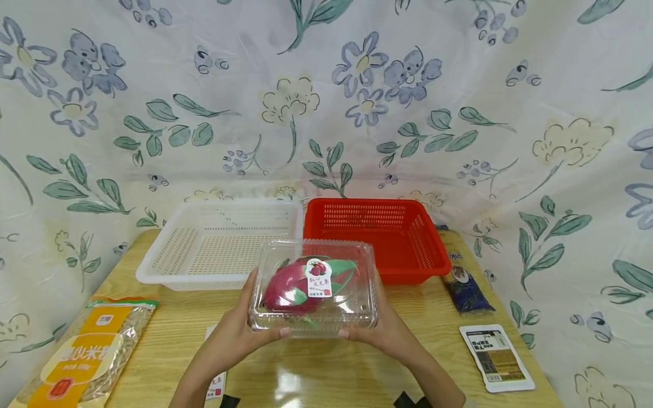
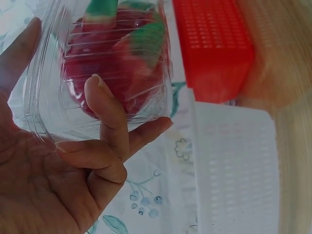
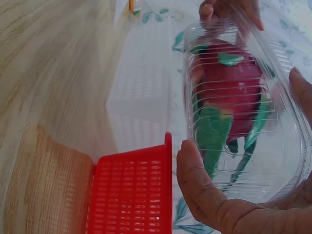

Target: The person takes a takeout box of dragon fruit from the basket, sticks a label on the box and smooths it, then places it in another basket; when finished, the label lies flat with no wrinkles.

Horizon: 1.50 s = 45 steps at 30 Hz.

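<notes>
Gripping clear plastic clamshell box (image 1: 313, 289) w/ pink dragon fruit (image 1: 293, 286): left hand (image 1: 232, 334), right hand (image 1: 390, 331) clasp sides, above wooden table (image 1: 316, 368).

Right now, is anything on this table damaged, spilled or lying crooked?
Nothing stands out. The clear box with the dragon fruit looks closed and whole, held level between the left hand and right hand. The white basket and red basket sit upright, side by side.
</notes>
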Motion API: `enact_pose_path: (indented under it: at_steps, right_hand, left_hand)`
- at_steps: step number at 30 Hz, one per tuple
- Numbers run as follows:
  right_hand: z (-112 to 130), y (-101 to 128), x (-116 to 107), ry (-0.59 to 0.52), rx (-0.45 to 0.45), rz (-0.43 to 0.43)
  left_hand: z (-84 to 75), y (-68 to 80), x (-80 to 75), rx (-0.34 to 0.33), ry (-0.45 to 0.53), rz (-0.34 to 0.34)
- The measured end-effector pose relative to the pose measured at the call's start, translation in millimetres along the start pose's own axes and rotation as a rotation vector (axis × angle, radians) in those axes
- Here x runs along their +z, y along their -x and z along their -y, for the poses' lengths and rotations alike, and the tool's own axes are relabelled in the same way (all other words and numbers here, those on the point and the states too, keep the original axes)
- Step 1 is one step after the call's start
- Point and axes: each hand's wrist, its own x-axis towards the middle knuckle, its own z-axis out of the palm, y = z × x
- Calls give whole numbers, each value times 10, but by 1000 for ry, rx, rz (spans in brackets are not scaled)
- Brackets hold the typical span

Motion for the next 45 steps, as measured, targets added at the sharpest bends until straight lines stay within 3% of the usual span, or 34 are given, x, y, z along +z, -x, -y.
enact_pose_path:
  at_steps: [18, 24, 35, 45]
  right_hand:
    - [7, 4, -43, 4, 72, -3]
    - [-3, -7, -62, 31, 47, 1]
    - [-9, -42, -86, -25, 1, 19]
    - [-21, -104, -105, -51, -8, 11]
  left_hand:
    - [-2, -112, -12, 44, 59, 43]
    - [-11, -136, -19, 44, 70, 44]
    - [-17, -170, -12, 15, 66, 57]
    - [-18, -208, -9, 38, 62, 51]
